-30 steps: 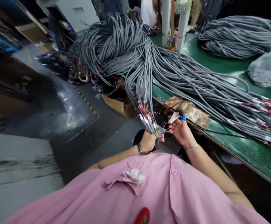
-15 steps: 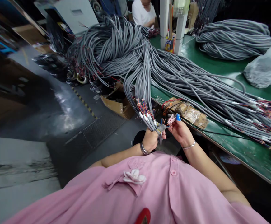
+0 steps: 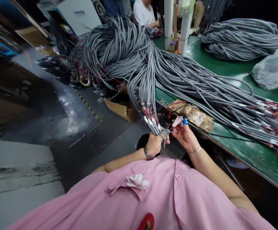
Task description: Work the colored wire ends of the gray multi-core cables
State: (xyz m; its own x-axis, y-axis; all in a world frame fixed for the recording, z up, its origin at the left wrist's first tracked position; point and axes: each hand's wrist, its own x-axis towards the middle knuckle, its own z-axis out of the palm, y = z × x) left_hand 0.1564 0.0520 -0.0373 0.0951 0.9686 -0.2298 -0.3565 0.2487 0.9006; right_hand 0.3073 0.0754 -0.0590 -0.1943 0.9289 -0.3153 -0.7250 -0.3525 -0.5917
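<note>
Bunch of gray cables [image 3: 150, 81] is hanging over the table edge and ending in the left hand [image 3: 154, 142]; that hand is closing tight around the bunch, just below its white bands [image 3: 149, 121]; a gray cover [image 3: 164, 133] with a yellow edge is wrapping one of its fingers. Thin colored wires [image 3: 169, 128] are poking out beside the grip; the right hand [image 3: 186, 138] is reaching close to them, wearing a blue cover [image 3: 185, 121] on its thumb; a pale pink thing [image 3: 177, 120] is sitting at its fingertips, and I cannot tell if they are pinching anything.

Farther out, an open cardboard box [image 3: 116, 108] is standing on the floor behind the hanging cables; its inside is looking dark, so I cannot tell what it is holding. A taped wooden block [image 3: 193, 115] is lying on the edge of the green table [image 3: 243, 161]; more gray cables are piling up behind it; a clear plastic bag [image 3: 269, 72] is resting near a big cable coil [image 3: 239, 40], and what is filling the bag is too cloudy to tell. A person [image 3: 143, 14] in white is sitting beyond the pile.
</note>
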